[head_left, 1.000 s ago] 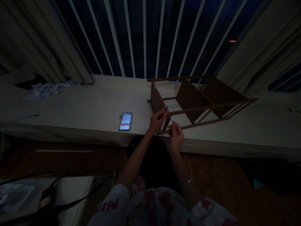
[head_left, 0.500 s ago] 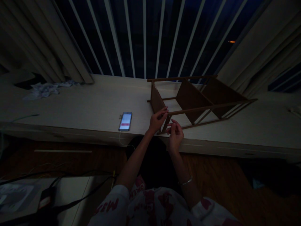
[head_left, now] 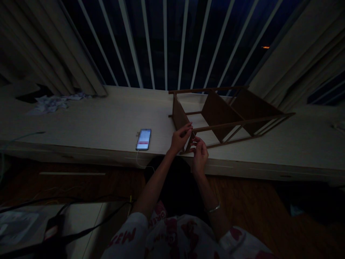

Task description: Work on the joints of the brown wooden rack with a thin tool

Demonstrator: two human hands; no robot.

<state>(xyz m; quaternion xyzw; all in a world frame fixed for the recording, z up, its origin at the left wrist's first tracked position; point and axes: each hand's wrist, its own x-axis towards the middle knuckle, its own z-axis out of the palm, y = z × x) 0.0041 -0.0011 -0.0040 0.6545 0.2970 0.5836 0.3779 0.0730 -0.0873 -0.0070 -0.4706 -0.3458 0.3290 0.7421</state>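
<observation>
One brown wooden rack (head_left: pixel 223 115) is lying on its side on a long, pale, smooth ledge (head_left: pixel 94 122), to the right of the middle. It is showing three flat slanting panels joined by thin straight rods. Two hands are meeting at its near left corner. The left hand (head_left: pixel 180 138) is reaching up from below with the forearm bare, its fingers curling over the end panel's edge and gripping it. The right hand (head_left: pixel 199 153) is sitting just beside it, wrist bent. Its fingers are bunching narrowly together right at the lowest rod's end, and the dim light is hiding whether anything small is pinched between them. One thin metal bracelet (head_left: pixel 212 208) is hanging on the right forearm. One flat rectangular phone (head_left: pixel 143 139) is glowing on the ledge left of the hands, near but apart from them. One loose heap of crumpled paper scraps (head_left: pixel 54 102) is lying at the ledge's far left end. Many slim pale bars (head_left: pixel 165 43) are standing upright behind the ledge against the dark, with pleated curtains (head_left: pixel 296 54) hanging at both sides.
</observation>
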